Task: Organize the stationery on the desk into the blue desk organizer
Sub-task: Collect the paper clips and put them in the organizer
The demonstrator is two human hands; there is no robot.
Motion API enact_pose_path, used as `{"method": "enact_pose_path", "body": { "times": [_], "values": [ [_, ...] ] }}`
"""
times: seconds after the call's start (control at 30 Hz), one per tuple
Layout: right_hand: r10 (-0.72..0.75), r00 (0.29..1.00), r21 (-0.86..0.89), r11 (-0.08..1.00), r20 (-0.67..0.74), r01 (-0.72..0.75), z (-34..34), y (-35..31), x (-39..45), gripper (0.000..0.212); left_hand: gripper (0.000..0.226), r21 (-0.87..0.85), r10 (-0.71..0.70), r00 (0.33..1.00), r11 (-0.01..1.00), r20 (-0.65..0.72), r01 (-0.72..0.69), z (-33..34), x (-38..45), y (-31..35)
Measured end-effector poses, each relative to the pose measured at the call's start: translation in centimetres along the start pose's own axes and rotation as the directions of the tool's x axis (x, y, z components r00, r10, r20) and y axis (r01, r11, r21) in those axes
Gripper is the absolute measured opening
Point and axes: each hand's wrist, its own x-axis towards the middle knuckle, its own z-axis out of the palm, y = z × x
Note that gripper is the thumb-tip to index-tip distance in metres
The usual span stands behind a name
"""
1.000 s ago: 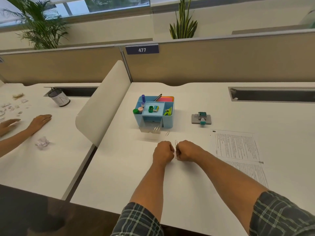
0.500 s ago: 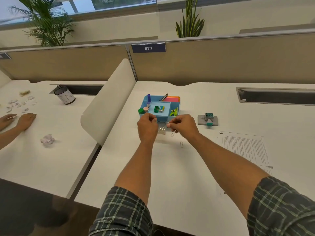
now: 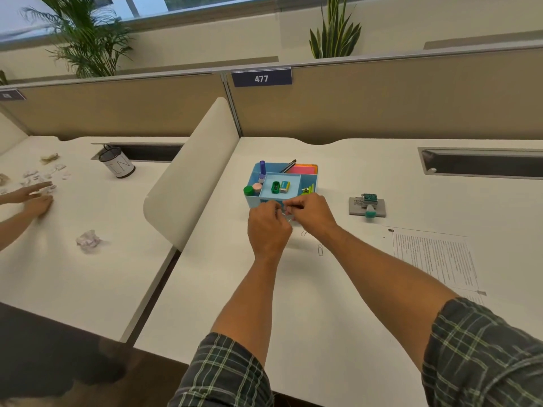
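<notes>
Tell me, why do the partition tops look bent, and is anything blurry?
Head view: the wide-angle lens bows the partition top and desk edges; soft window light, faint shadows; both hands and the paperclip look slightly soft, fine detail unreadable.

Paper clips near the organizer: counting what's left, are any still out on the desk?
Yes, out: two paper clips lie on the white desk, apart from the blue organizer.

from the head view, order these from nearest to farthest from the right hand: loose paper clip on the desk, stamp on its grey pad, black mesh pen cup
1. Loose paper clip: just below the right hand, toward the person.
2. Stamp on its grey pad: to the hand's right.
3. Black mesh pen cup: far left, on the neighbouring desk beyond the divider.
</notes>
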Motion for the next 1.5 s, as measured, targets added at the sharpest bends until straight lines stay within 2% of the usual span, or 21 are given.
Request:
{"method": "enact_pose_path", "body": {
  "times": [0.07,0.13,0.2,0.27,0.37,0.43,0.53,0.63,0.73,0.83,1.1,1.23,1.4,1.5],
  "values": [
    [-0.071,0.997,-0.119,0.99,0.002,0.07,-0.9,0.6,-0.3,0.021,0.006,0.014,0.108,0.994,0.994,-0.011,-0.108,0.5,-1.0,0.4],
    [-0.116,0.993,-0.252,0.961,0.019,0.117,-1.9,1.8,-0.7,0.014,0.006,0.016,0.222,0.975,0.975,0.034,-0.222,1.0,-2.0,0.9],
    [-0.084,0.996,-0.339,0.936,0.038,0.092,-2.9,3.3,-1.3,0.009,0.007,0.034,0.331,0.936,0.941,0.12,-0.337,1.8,-2.8,1.2],
    [-0.039,0.993,-0.424,0.902,0.11,0.082,-3.6,4.9,-1.7,0.014,0.013,0.081,0.382,0.893,0.908,0.238,-0.41,2.7,-3.4,1.4],
    [0.025,0.97,-0.515,0.851,0.242,0.107,-4.5,6.9,-2.2,0.03,0.029,0.138,0.286,0.854,0.916,0.436,-0.377,3.5,-3.9,2.0],
    [0.046,0.953,-0.507,0.854,0.3,0.118,-5.0,7.7,-2.3,0.036,0.035,0.167,0.226,0.837,0.922,0.499,-0.349,3.9,-3.9,2.2],
    [0.045,0.905,-0.586,0.775,0.424,0.236,-4.9,8.3,-2.8,0.043,0.03,0.229,0.171,0.801,0.905,0.574,-0.357,4.5,-3.7,2.5],
    [0.028,0.88,-0.622,0.718,0.473,0.312,-4.4,8.8,-3.1,0.037,0.024,0.294,0.102,0.766,0.885,0.634,-0.362,5.1,-3.7,2.6],
    [0.032,0.905,-0.624,0.735,0.424,0.267,-4.1,8.9,-2.9,0.027,0.022,0.328,0.097,0.759,0.862,0.644,-0.388,5.4,-3.5,2.3],
    [0.051,0.898,-0.634,0.726,0.437,0.267,-3.9,8.8,-2.5,0.026,0.021,0.343,0.097,0.767,0.854,0.635,-0.391,5.6,-3.0,1.9],
    [0.037,0.884,-0.694,0.636,0.465,0.338,-3.8,8.6,-2.0,0.018,0.02,0.32,0.02,0.809,0.913,0.588,-0.255,6.1,-3.7,2.3],
    [0.051,0.88,-0.677,0.661,0.472,0.324,-3.8,9.0,-2.1,0.024,0.027,0.332,-0.035,0.818,0.923,0.575,-0.194,6.8,-4.3,2.5],
    [0.11,0.869,-0.663,0.694,0.483,0.28,-3.9,8.8,-2.2,0.025,0.033,0.301,-0.07,0.795,0.943,0.602,-0.145,6.7,-4.7,2.7],
    [0.125,0.888,-0.636,0.741,0.443,0.213,-4.6,8.8,-2.3,0.021,0.033,0.229,-0.016,0.774,0.959,0.633,-0.168,6.3,-4.8,2.7]
  ]
}}
